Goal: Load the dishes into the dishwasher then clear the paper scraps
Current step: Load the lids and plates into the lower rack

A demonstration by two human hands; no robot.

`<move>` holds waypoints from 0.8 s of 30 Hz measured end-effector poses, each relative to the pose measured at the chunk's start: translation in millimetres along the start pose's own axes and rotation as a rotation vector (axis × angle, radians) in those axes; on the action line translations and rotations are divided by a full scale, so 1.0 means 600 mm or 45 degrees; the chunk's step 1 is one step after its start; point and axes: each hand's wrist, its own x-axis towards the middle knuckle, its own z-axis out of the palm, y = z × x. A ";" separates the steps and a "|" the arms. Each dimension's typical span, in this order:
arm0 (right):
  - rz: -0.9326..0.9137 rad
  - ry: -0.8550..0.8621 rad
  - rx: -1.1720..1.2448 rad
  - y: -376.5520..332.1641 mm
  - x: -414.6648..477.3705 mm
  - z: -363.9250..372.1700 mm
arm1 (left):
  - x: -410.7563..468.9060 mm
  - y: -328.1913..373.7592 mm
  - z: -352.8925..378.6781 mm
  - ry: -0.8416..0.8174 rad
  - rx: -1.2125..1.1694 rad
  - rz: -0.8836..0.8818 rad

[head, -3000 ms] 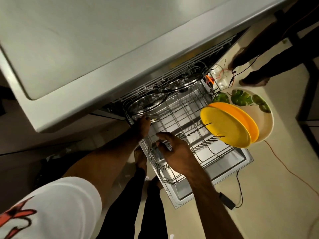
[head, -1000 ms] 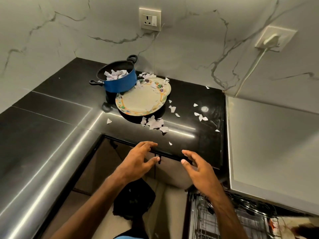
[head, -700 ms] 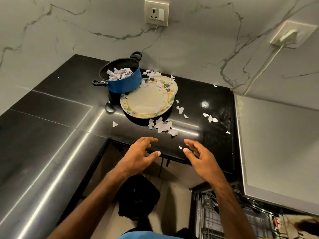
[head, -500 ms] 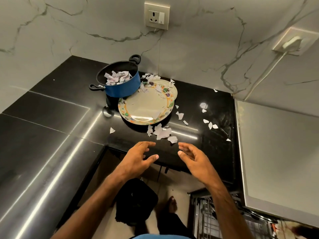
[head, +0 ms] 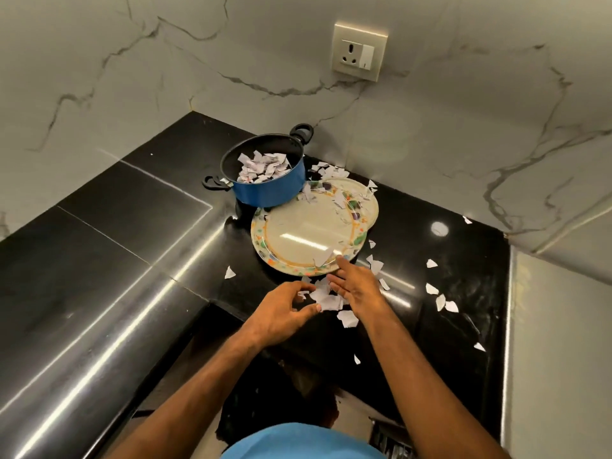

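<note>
On the black counter (head: 109, 226) I see the blue pot (head: 270, 190) holding paper scraps, touching a flowered plate (head: 308, 233). My left hand (head: 281, 314) cups a scrap heap (head: 323, 298), fingers loosely curved, thumb tip touching it. My right hand (head: 356, 289) bounds the heap with straight fingers pressed together. More loose scraps (head: 442, 301) lie further right.
</note>
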 end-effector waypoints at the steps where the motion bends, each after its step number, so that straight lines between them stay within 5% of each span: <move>1: 0.010 0.002 -0.007 -0.003 0.014 0.005 | 0.009 0.001 0.001 0.024 -0.008 -0.011; 13: -0.289 0.065 -0.359 -0.001 0.083 -0.066 | 0.062 -0.010 0.006 0.281 -0.133 -0.333; 18: -0.373 0.120 -0.439 -0.028 0.028 -0.104 | 0.077 -0.030 0.007 0.406 -0.442 -0.585; 24: -0.258 0.148 -0.337 -0.025 0.015 -0.164 | 0.099 -0.013 0.023 0.267 -0.821 -0.667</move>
